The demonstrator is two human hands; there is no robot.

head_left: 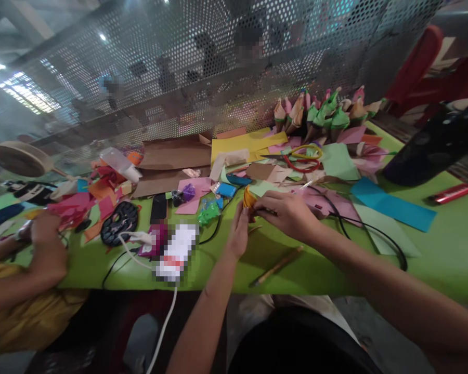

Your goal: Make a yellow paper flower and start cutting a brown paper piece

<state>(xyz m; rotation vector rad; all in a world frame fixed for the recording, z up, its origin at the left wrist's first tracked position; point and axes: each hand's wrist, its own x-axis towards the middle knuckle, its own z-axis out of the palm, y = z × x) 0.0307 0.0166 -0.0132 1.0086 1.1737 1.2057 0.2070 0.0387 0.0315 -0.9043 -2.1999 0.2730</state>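
Observation:
An orange-yellow swirl-topped craft cone [249, 197] stands upright between my hands above the green table. Its lower part is mostly hidden by my fingers. My left hand [239, 232] is closed around it from the left, fingers pointing up. From the right, my right hand [286, 210] pinches low on the same piece with bent fingers. Just left of them lie a blue packet [226, 190] and a crumpled green bag [209, 212]. A wooden-looking stick or brush [276, 266] rests on the table below my right hand.
Several similar swirl-topped cones [329, 117] stand at the back right. Scissors with red handles [302, 162] lie among coloured paper. A phone [177, 253] with a white cable is at left. A dark bottle [432, 143] stands right. A co-worker's arm [47, 249] reaches in left.

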